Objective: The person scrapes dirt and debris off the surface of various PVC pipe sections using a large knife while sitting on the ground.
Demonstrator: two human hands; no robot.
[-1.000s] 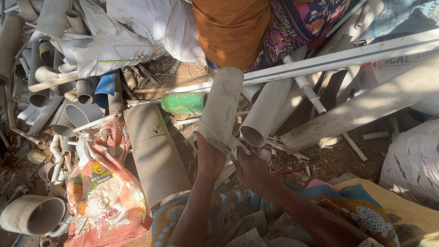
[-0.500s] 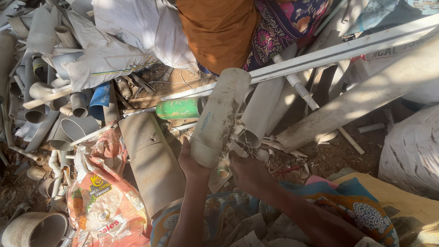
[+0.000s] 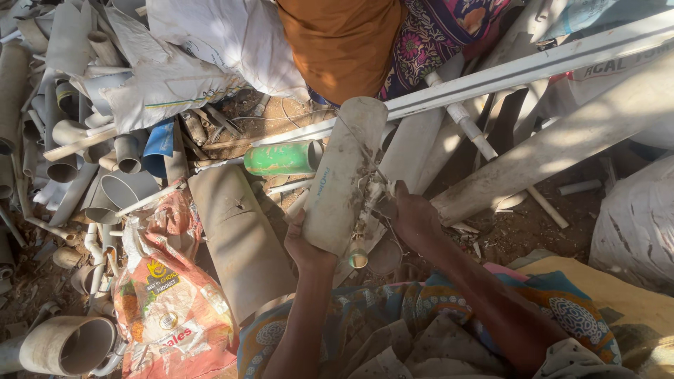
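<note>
We see the left hand [image 3: 307, 245] wrapped around the near end of a short, dirt-caked grey pipe [image 3: 344, 175], holding it tilted so its far end points up toward the orange cloth [image 3: 344, 45]. The right hand [image 3: 414, 217] sits just right of the pipe, fingers curled against its side, thumb raised — whether it grips the pipe or only touches it we cannot tell. A green pipe piece [image 3: 281, 158] lies just left of the held pipe, and a wide tan pipe [image 3: 242, 242] lies near it on the ground. An orange printed bag [image 3: 172, 309] rests at the near left. Long white pipes [image 3: 526, 67] cross the far right — over a heap of 2 or more thicker ones.
</note>
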